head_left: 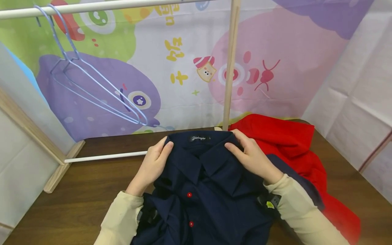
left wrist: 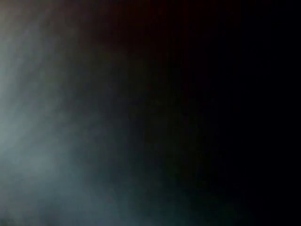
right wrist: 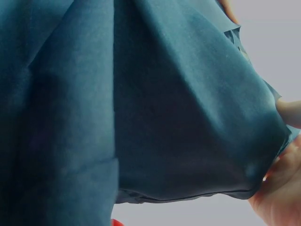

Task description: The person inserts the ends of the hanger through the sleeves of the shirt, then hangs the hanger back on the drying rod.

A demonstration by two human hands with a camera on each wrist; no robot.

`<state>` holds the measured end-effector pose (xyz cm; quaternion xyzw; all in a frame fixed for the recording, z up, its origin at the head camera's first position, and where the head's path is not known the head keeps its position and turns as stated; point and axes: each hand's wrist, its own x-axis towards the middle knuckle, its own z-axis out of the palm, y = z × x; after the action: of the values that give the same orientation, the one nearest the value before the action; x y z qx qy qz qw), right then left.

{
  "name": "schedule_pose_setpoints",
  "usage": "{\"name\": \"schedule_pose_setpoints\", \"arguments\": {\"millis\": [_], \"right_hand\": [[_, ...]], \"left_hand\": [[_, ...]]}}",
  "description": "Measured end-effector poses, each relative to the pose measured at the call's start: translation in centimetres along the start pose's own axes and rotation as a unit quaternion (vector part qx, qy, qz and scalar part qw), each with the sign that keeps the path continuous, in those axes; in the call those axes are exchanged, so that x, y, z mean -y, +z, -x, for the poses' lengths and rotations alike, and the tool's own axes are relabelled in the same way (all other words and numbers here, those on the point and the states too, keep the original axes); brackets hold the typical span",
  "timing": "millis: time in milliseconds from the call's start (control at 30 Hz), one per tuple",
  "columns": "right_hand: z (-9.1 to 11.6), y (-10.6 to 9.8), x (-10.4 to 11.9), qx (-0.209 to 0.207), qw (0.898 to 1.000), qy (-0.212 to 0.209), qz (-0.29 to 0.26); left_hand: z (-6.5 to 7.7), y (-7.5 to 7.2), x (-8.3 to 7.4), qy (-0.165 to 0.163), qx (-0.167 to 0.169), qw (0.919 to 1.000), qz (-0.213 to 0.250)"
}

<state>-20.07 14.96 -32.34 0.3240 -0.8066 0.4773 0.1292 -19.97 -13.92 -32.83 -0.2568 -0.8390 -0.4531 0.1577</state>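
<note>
A dark navy shirt (head_left: 214,190) with red buttons hangs between my two hands, collar up and label facing me. My left hand (head_left: 153,163) pinches the collar's left side, thumb in front. On the other side of the collar, my right hand (head_left: 252,156) grips it the same way. The right wrist view shows the navy cloth (right wrist: 188,117) close up, with the right hand (right wrist: 282,183) pinching its edge. Dark blur fills the left wrist view.
Two light-blue hangers (head_left: 101,92) hang from the white rail (head_left: 92,6) at upper left. A wooden post (head_left: 230,68) stands behind the shirt. Red clothing (head_left: 281,139) lies at right on the brown table (head_left: 76,204). A lower white bar (head_left: 107,156) crosses at left.
</note>
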Motion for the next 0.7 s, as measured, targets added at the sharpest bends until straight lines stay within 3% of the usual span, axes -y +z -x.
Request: {"name": "schedule_pose_setpoints", "arguments": {"millis": [233, 300, 367, 533, 700], "right_hand": [[0.0, 0.0, 0.1, -0.007, 1.0, 0.008, 0.0], [0.0, 0.1, 0.1, -0.011, 1.0, 0.013, 0.0], [0.0, 0.2, 0.0, -0.022, 1.0, 0.018, 0.002], [0.0, 0.2, 0.1, -0.06, 0.998, 0.021, 0.007], [-0.2, 0.1, 0.0, -0.08, 0.997, 0.021, -0.009]], "left_hand": [[-0.1, 0.4, -1.2, 0.01, -0.065, 0.9978, -0.004], [-0.1, 0.5, -1.1, 0.011, -0.065, 0.9978, -0.005], [-0.2, 0.7, 0.0, 0.013, -0.063, 0.9979, -0.004], [-0.3, 0.6, 0.4, -0.002, -0.039, 0.9992, -0.001], [-0.4, 0.7, 0.2, 0.007, -0.054, 0.9983, 0.021]]}}
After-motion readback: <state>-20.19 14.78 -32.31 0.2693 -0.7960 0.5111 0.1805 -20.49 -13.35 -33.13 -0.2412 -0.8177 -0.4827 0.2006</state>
